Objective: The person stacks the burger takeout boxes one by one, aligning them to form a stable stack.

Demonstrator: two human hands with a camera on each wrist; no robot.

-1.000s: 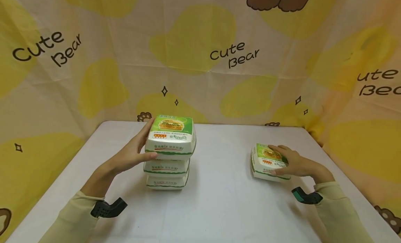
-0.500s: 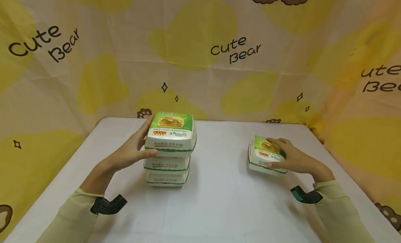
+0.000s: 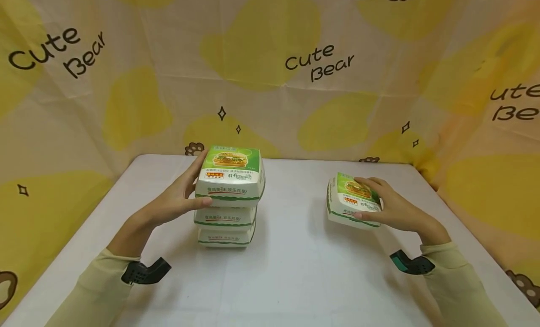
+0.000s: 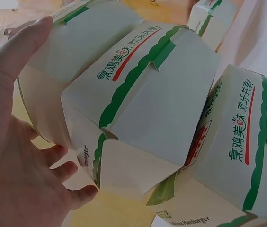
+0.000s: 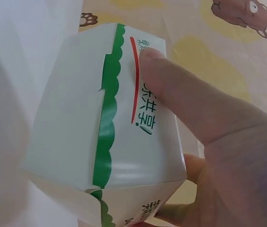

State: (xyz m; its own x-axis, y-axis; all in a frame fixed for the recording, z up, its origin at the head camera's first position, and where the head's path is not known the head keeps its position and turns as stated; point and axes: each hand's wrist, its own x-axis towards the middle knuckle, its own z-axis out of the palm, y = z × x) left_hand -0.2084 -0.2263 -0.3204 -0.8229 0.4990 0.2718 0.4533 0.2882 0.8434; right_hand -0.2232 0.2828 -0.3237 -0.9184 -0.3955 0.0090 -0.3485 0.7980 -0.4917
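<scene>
In the head view, three white-and-green paper burger boxes stand stacked left of centre: the top box, the middle box and the bottom box. My left hand grips the top box from its left side, thumb on the front and fingers behind it. At right, my right hand holds a fourth burger box, slightly tilted and lifted over the table, its shadow below. The right wrist view shows the thumb pressed on that box's printed side, with fingers on the opposite side, partly hidden.
The boxes are on a white-covered table. A yellow-patterned cloth backdrop closes off the back and both sides. Black wrist devices sit on the left cuff and the right cuff.
My right hand has lifted its burger box off the table and carried it slightly up and to the left. The left hand keeps its grip on the stack's top box; the head view tilted down slightly.
</scene>
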